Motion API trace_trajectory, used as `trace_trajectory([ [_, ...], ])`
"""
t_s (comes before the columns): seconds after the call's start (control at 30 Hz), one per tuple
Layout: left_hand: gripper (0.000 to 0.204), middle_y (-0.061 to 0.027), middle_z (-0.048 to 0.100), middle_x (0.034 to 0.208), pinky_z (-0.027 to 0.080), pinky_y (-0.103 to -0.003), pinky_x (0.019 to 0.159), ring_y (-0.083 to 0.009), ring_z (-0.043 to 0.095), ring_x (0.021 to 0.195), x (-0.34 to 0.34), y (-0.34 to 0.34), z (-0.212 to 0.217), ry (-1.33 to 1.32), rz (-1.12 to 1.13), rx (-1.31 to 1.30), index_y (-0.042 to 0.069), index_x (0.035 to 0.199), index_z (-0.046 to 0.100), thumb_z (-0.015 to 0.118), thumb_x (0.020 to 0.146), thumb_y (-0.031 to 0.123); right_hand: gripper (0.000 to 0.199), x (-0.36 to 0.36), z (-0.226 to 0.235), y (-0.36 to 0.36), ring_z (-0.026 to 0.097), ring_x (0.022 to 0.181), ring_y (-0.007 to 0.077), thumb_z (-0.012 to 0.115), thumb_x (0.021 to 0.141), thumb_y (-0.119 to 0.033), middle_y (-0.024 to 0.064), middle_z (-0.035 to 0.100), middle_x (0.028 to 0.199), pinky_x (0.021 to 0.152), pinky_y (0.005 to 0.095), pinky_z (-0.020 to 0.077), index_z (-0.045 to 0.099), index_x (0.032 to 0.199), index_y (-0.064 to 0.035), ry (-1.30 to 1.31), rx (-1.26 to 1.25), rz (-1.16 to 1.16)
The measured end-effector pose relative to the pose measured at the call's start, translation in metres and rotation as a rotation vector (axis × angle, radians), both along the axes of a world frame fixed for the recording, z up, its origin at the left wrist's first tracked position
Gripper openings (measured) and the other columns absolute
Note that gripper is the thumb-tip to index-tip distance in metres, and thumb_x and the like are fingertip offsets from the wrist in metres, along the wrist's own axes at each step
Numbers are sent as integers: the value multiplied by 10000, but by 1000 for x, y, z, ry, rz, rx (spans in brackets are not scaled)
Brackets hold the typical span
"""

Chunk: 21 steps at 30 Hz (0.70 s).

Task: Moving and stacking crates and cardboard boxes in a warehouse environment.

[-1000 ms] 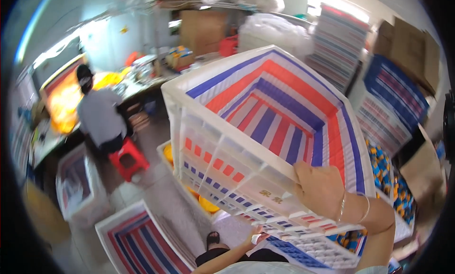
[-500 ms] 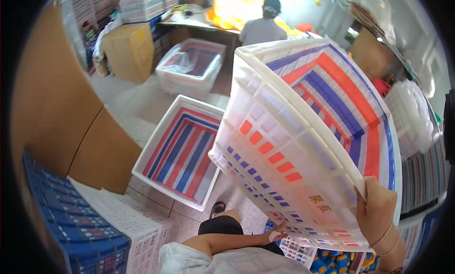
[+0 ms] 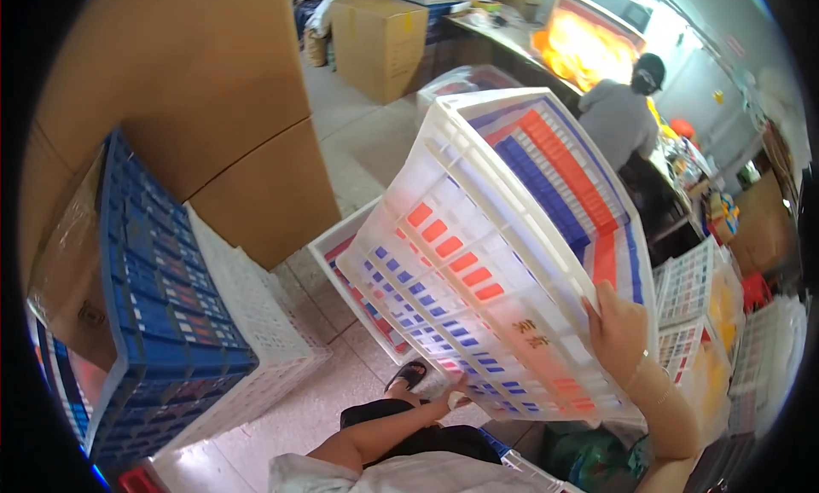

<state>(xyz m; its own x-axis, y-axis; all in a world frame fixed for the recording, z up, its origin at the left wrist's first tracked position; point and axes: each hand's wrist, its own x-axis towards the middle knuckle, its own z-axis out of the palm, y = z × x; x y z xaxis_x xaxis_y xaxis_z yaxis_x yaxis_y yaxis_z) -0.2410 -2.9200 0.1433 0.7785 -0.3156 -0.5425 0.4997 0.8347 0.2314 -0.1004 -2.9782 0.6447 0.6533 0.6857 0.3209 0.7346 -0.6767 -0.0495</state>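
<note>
Head view: both hands (image 3: 616, 329) apparently gripping tilted white crate (image 3: 503, 246).

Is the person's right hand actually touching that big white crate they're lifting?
Touching. The head view shows the right hand gripping the rim of the white crate, fingers wrapped over its edge, with no gap between them.
</note>
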Motion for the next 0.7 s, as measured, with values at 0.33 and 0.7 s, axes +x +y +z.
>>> trace_trajectory([
  [0.33,1029,-108,585,894,455,-288,636,-224,567,694,16,37,8,229,-31,143,36,1010,534,266,466,868,118,67,-33,105,555,543,311,477,742,-143,137,560,614,487,412,426,452,733,-28,75,-38,320],
  [0.7,995,-120,599,773,459,-379,581,-260,582,683,50,98,2,407,242,376,73,917,561,309,400,884,120,100,-88,237,556,602,339,478,697,-133,173,567,647,563,441,438,508,712,-18,67,-66,325],
])
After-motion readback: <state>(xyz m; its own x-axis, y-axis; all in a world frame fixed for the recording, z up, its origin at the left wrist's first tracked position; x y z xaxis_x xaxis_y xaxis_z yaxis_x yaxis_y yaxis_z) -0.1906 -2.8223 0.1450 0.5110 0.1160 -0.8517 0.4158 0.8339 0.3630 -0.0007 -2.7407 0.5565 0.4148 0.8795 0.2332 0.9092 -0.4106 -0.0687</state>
